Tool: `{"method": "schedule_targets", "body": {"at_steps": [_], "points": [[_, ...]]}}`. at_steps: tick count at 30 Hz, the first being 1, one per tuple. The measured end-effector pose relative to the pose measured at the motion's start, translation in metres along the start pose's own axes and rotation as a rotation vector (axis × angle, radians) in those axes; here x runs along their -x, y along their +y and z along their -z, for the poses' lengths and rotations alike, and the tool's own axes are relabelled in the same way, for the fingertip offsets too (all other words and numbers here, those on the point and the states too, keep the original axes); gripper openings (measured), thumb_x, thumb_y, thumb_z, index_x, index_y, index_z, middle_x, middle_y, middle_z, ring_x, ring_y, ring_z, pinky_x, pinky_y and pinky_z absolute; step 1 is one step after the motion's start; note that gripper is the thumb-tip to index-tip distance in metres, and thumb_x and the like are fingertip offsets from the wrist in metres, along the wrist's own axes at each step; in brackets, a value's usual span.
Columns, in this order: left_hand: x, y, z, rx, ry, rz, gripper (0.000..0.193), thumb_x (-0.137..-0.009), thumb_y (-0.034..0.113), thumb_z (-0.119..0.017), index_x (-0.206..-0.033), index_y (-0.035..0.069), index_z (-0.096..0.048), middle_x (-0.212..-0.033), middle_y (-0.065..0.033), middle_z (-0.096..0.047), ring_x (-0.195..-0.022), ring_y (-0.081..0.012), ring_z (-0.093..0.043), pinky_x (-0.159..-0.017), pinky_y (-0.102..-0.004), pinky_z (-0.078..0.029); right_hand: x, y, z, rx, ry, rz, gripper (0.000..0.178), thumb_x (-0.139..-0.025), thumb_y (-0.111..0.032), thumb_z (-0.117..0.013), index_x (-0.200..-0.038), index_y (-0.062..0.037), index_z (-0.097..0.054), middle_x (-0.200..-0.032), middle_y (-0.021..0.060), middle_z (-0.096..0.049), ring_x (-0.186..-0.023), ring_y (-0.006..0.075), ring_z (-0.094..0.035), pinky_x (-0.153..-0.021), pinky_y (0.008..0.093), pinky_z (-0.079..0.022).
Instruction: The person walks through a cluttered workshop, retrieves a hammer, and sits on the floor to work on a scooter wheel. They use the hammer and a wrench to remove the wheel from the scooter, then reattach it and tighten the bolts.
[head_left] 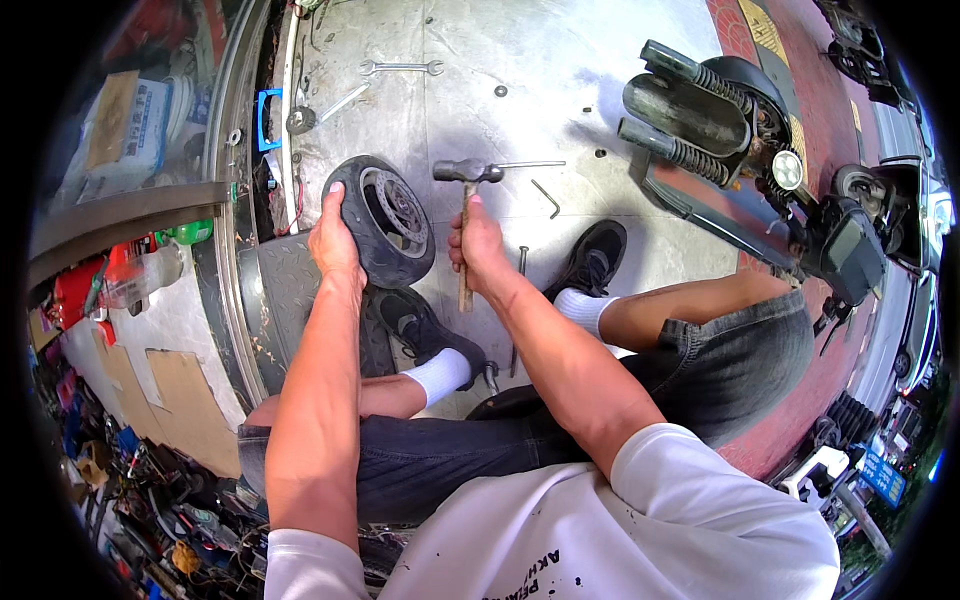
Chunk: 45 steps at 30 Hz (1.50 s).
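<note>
My left hand [337, 240] grips the side of a small black scooter wheel [402, 262], which is tilted on edge with its brake disc [397, 207] facing right. The thumb lies on top of the tyre, and the fingers behind it are mostly hidden. A hammer [467, 172] is in my right hand [482, 243], its wooden handle wrapped by the fingers and its dark metal head pointing away from me. The hammer head is apart from the wheel, just right of it. A thin metal rod [532, 164] and a hex key [546, 198] lie on the floor beyond my right hand.
A double-ended spanner [402, 68] rests on the pale floor further off. A long bolt [523, 262] lies between my shoes. At right stands a partly stripped scooter front [715, 120] with two fork tubes. A metal door frame [232, 200] runs along the left, with clutter behind it.
</note>
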<state>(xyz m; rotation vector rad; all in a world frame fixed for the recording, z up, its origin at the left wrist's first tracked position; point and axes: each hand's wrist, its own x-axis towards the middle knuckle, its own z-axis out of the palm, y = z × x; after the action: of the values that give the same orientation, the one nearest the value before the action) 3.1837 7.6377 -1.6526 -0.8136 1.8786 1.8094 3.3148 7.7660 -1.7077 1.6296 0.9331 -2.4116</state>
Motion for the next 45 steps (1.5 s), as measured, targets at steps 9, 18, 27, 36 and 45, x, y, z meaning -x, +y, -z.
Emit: {"method": "schedule_targets", "body": {"at_steps": [9,18,27,36,45], "points": [[-0.010,-0.010,0.001,0.006,0.010,-0.045,0.065,-0.086,0.047,-0.076,-0.117,-0.010,-0.069,-0.109,-0.0166,-0.073,-0.092,-0.0246,-0.069,-0.085,-0.0386,-0.056,-0.011,0.007,0.002,0.321,-0.098,0.033,0.059,-0.106,-0.060,-0.037,-0.090,-0.0060,-0.055,-0.064,0.0022,-0.048,-0.045,0.0150,-0.040,-0.043,0.0361,-0.032],[0.004,-0.005,-0.013,-0.004,0.013,-0.031,0.065,-0.086,0.047,-0.076,-0.115,-0.011,-0.069,-0.106,-0.0158,-0.072,-0.090,-0.0241,-0.068,-0.084,-0.0387,-0.055,-0.024,0.047,-0.012,0.382,0.015,0.174,0.059,-0.106,-0.061,-0.035,-0.092,-0.0072,-0.054,-0.064,0.0019,-0.048,-0.044,0.0154,-0.037,-0.043,0.0353,-0.032],[-0.007,-0.021,-0.003,-0.122,0.065,-0.103,0.068,-0.088,0.047,-0.075,-0.124,-0.010,-0.066,-0.115,-0.0176,-0.071,-0.099,-0.0279,-0.069,-0.090,-0.0413,-0.056,0.000,0.006,-0.005,0.008,-0.004,0.077,0.056,-0.107,-0.059,-0.034,-0.092,-0.0083,-0.053,-0.064,0.0011,-0.046,-0.046,0.0133,-0.037,-0.045,0.0345,-0.033],[-0.011,-0.016,0.001,-0.040,0.033,-0.068,0.066,-0.084,0.047,-0.079,-0.113,-0.011,-0.067,-0.108,-0.0175,-0.070,-0.091,-0.0251,-0.067,-0.084,-0.0407,-0.055,0.007,0.002,-0.011,0.155,-0.092,-0.033,0.057,-0.106,-0.060,-0.034,-0.091,-0.0079,-0.053,-0.062,0.0006,-0.044,-0.045,0.0136,-0.035,-0.044,0.0362,-0.031],[-0.005,-0.015,-0.007,0.007,0.005,-0.069,0.065,-0.085,0.045,-0.080,-0.116,-0.011,-0.069,-0.108,-0.0170,-0.072,-0.091,-0.0244,-0.068,-0.084,-0.0397,-0.055,0.006,0.004,-0.011,0.397,-0.060,0.021,0.060,-0.106,-0.060,-0.034,-0.088,-0.0075,-0.056,-0.061,0.0020,-0.047,-0.047,0.0154,-0.042,-0.045,0.0361,-0.035]]}}
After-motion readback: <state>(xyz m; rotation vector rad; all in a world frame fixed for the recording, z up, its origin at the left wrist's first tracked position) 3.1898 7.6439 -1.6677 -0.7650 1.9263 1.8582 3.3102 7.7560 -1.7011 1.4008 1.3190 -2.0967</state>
